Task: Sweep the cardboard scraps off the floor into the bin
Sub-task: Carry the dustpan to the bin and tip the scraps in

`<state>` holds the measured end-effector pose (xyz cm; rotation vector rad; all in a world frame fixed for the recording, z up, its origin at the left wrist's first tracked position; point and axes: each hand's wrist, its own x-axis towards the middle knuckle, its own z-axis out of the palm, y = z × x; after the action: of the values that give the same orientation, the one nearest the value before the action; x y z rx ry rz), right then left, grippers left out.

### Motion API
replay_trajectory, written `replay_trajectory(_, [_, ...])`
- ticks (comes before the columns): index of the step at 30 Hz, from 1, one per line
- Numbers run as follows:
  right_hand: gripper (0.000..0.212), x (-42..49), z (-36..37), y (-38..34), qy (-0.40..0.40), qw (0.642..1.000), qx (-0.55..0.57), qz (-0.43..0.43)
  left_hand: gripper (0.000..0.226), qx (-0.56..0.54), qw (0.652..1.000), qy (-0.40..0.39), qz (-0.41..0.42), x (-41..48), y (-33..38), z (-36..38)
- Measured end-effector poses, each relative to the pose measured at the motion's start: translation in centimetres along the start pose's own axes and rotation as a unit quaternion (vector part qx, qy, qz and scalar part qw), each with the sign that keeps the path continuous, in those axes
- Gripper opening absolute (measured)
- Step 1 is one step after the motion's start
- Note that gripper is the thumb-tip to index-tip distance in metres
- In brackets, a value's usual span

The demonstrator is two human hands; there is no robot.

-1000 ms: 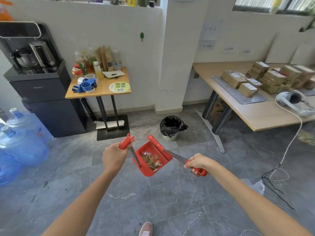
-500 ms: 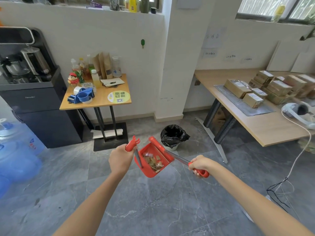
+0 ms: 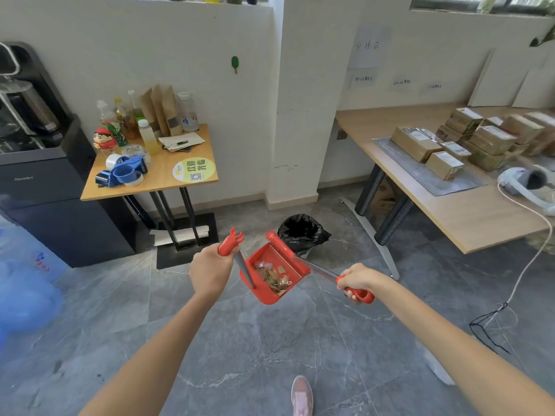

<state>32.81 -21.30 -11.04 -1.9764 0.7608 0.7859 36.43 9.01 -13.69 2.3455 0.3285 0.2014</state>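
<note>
A red dustpan (image 3: 264,259) hangs above the grey floor, held level, with several brown cardboard scraps (image 3: 274,277) lying in it. My right hand (image 3: 357,279) grips the red end of its metal handle. My left hand (image 3: 210,270) is closed around the red top of a broom handle (image 3: 229,243), whose metal shaft runs down in front of the pan. A small bin (image 3: 303,232) lined with a black bag stands on the floor just beyond the dustpan, by the white pillar.
A small wooden table (image 3: 156,178) with bottles and tape dispensers stands left of the pillar, beside a black water dispenser (image 3: 45,181). Blue water jugs (image 3: 21,289) sit at far left. A long desk (image 3: 444,193) with boxes is right; a cable (image 3: 516,283) trails on the floor.
I have walked forward: the bin, pillar and tables are nearer and larger. Both hands keep their grips, with the loaded dustpan closer to the bin.
</note>
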Motion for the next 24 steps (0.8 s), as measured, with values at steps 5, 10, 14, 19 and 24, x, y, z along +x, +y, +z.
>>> replay_trajectory(5, [0.027,3.1,-3.0,-1.1,-0.024,0.999,-0.022,0.003,0.041,0.01,1.0,0.007,-0.014,2.3,2.1,2.3])
replay_trajectory(10, [0.025,6.9,-6.7,-3.1,-0.049,0.998,-0.033,-0.006,0.039,0.03,0.999,0.011,-0.027,5.8,4.7,4.7])
replay_trajectory(14, [0.015,10.2,-9.3,-4.6,-0.061,0.997,-0.044,-0.014,0.043,0.025,0.999,0.015,-0.029,8.1,6.6,6.3])
replay_trajectory(19, [0.016,12.9,-11.9,-6.6,-0.069,0.997,-0.037,-0.024,0.044,0.016,0.999,0.031,-0.027,10.9,9.3,7.2])
replay_trajectory(24, [0.022,14.6,-14.1,-8.3,-0.08,0.996,-0.009,-0.04,0.039,0.035,0.998,0.044,-0.012,14.2,12.0,7.5])
